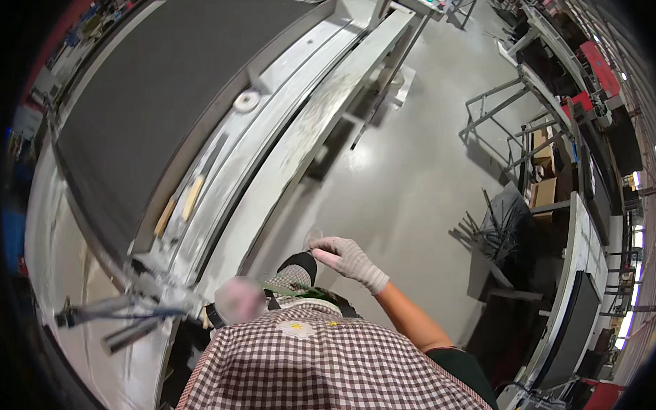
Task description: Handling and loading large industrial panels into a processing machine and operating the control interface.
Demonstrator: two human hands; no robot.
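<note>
My right hand, in a pale striped knit glove, is in front of my body with its fingers drawn together against the thumb. A faint, see-through shape shows at its fingertips; whether it is held is unclear. My left hand, also in a pale glove, is smeared by motion beside the machine's near corner, and its fingers cannot be made out. Just left of it, several blurred grey bars stick out over the machine's edge. A checked apron covers my front.
A large machine with a dark flat bed and a long pale rail runs along the left. A white tape roll and a wooden-handled tool lie on its ledge. Rightward are a metal frame and a bundle of dark rods.
</note>
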